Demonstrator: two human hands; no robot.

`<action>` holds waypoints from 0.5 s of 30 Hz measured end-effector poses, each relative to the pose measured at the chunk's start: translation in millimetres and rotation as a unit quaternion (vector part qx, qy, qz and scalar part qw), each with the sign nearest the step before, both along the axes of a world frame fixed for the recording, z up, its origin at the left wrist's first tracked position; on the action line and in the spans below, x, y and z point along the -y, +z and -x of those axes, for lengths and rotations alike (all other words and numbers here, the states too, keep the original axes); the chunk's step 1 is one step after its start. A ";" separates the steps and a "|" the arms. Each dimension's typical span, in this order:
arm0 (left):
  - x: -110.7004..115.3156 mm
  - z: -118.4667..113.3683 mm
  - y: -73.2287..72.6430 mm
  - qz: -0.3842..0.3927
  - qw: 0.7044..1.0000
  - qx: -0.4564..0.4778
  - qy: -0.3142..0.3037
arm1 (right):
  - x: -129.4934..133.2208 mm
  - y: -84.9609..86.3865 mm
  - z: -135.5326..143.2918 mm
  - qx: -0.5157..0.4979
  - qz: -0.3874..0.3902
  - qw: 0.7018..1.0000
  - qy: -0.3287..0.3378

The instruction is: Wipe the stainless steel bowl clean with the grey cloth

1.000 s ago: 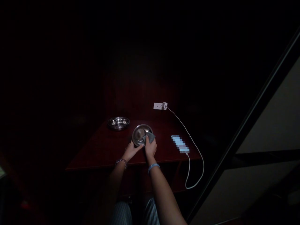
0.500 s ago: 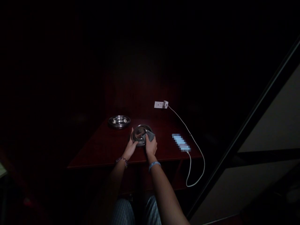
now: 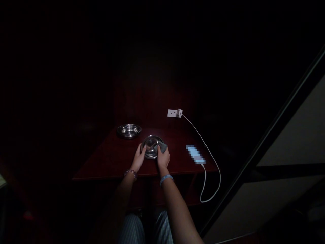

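Observation:
A shiny round metal bowl (image 3: 151,144) is held tilted above the dark red desk, between my two hands. My left hand (image 3: 138,158) grips its left rim, thumb on the near side and fingers behind. At the right rim, my right hand (image 3: 163,157) pinches a grey cloth (image 3: 161,147) against the metal with the thumb on top. Behind and to the left, more metal bowls (image 3: 129,130), seemingly stacked, rest on the desk.
The dark red desk (image 3: 101,166) ends at a front edge below my wrists. On its right lies a phone (image 3: 195,154) with a blurred screen. Its white cable (image 3: 219,176) loops past the desk edge up to a charger (image 3: 179,113) in the wall socket (image 3: 172,113).
My left hand has shifted slightly left and down along the bowl's rim, its thumb now nearer the left edge. The bowl has turned or tilted a little; the right hand keeps the cloth on it.

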State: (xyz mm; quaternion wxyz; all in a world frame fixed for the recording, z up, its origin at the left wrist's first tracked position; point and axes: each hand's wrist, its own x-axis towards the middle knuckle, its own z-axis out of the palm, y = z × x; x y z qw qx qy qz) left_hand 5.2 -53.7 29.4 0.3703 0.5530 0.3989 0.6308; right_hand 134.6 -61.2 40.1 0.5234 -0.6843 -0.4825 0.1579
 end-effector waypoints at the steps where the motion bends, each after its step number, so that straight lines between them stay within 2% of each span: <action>1: 0.4 -0.1 0.6 0.001 1.000 -0.004 0.004 | 0.7 1.3 0.4 -0.005 0.009 1.000 -0.002; 8: -0.2 -2.5 -4.3 -0.022 0.999 -0.030 -0.008 | 3.7 6.1 1.4 -0.021 0.028 0.999 0.002; 15: 1.5 -3.8 -5.1 0.027 0.999 -0.035 -0.004 | 4.2 8.6 1.4 -0.024 0.047 0.999 0.001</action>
